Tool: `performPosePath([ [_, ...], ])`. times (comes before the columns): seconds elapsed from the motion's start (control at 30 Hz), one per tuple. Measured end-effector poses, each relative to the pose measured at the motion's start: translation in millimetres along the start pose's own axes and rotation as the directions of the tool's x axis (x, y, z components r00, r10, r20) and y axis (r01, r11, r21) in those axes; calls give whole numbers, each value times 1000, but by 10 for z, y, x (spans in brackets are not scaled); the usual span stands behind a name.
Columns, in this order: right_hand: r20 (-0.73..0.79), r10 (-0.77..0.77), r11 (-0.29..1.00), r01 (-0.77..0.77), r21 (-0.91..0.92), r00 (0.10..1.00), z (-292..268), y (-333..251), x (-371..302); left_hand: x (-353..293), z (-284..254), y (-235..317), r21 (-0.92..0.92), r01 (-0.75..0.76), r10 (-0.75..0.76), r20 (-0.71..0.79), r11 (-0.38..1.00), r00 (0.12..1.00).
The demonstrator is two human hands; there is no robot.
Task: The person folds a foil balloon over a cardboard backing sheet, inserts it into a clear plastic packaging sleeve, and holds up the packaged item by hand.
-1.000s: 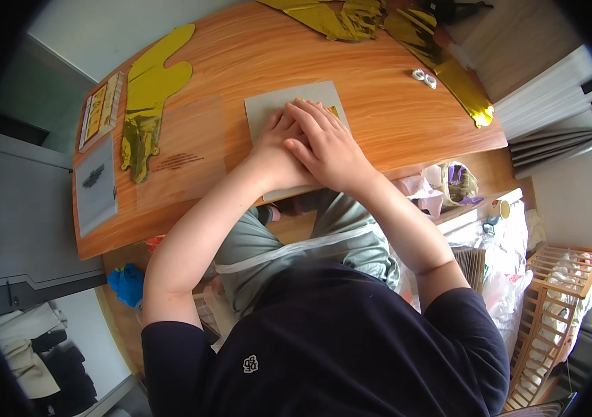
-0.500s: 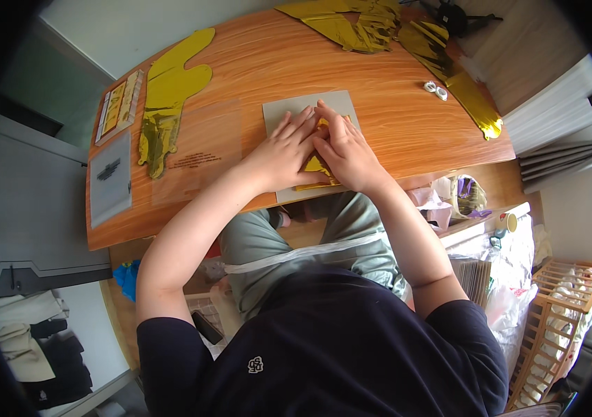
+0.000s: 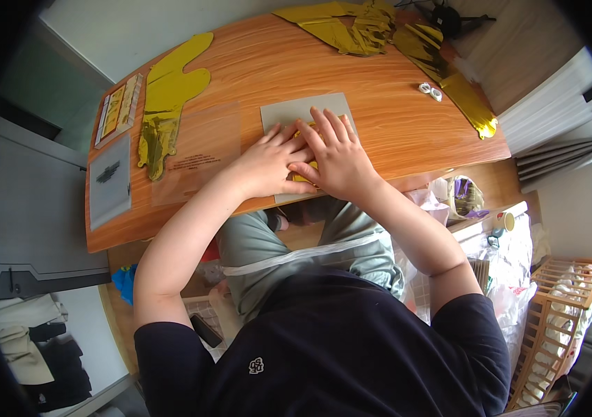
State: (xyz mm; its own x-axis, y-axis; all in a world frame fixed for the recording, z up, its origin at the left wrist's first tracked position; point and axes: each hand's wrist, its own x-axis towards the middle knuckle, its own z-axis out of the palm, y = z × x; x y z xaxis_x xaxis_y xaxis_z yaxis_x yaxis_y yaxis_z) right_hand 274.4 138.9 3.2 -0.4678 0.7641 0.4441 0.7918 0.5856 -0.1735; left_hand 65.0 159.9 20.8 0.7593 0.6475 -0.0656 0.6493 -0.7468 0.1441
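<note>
a gold piece (image 3: 303,176) lies on a grey board (image 3: 296,110) at the middle of the worktop's (image 3: 240,62) front edge, mostly hidden under both hands. the left hand (image 3: 268,169) lies flat over it, fingers straight and a little spread, thumb apart. the right hand (image 3: 344,165) is spread wider, its thumb meeting or overlapping the left hand, its fingers angled toward the board's far edge; neither hand seems to grip anything. whether the right palm bears down or hovers, i cannot tell. the board reaches the front edge, so a hard push toward the body could tip or slide it off; i cannot see whether it overhangs. the gold piece looks thin and shiny, so uneven pressure or palms dragging opposite ways could crease it or skew it on the board. fingers lifted carelessly might pull it up if it clings to skin. a clear sheet (image 3: 202,132) lies just left of the board, under the reach of the left forearm, and a sideways sweep could catch it. a gold foil (image 3: 171,90) toward the left edge and white rings (image 3: 430,91) near the right edge sit clear of the hands.
</note>
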Motion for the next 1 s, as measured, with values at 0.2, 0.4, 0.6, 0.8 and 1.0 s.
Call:
performPosePath([
  [0.2,153,-33,999,26,46,988,-101,91,-26,10,36,6,38,-51,53,-36,998,998],
  [0.4,85,-34,997,29,66,996,-64,132,-43,-2,112,-42,-192,-70,37,-172,979,984],
  [0.6,153,-25,1000,25,-2,988,-62,112,-29,-104,39,49,-299,69,-143,-236,952,961],
  [0.8,196,-38,999,45,-30,980,-93,135,3,-180,-88,184,-260,215,-264,-170,941,950],
  [1.0,239,-46,998,55,-27,970,-99,147,88,-181,40,85,-333,129,-227,-276,934,934],
])
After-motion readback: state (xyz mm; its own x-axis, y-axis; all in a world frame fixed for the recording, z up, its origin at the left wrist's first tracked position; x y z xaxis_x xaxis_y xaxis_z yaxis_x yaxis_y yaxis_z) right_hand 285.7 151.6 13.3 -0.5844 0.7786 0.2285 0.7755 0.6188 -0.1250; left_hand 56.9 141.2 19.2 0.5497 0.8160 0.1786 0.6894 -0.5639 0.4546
